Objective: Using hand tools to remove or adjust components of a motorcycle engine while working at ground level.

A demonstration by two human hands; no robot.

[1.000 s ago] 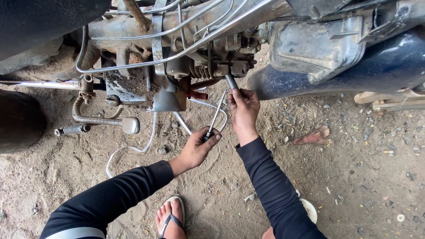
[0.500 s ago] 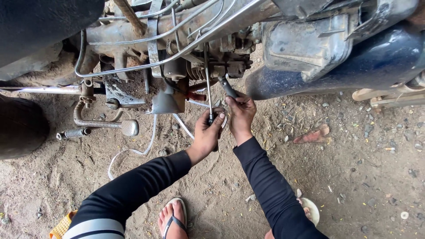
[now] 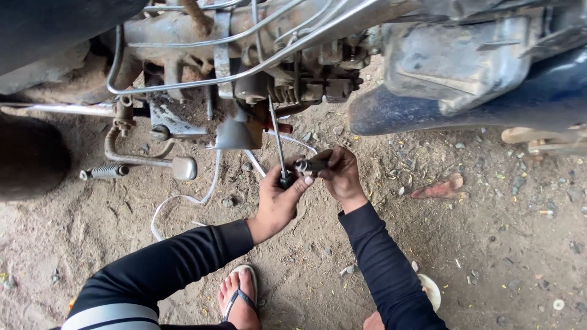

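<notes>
Screwdriver, long and thin, upright in the head view, dark handle near, tip far up among the engine parts of a motorcycle. Left hand wrapped around the handle, fingers closed on it. Right hand just right of it, closed around a short dark cylindrical part lying sideways, its left end touching the left hand's fingertips. Both forearms in long black sleeves, reaching in from the near edge. Brake pedal with flat pad to the left, coil spring beside it further left. White cable looping over the dirt ground. Dark blue fuel tank far right. Foot in a sandal near, between the arms. Dark tyre at the left edge.
</notes>
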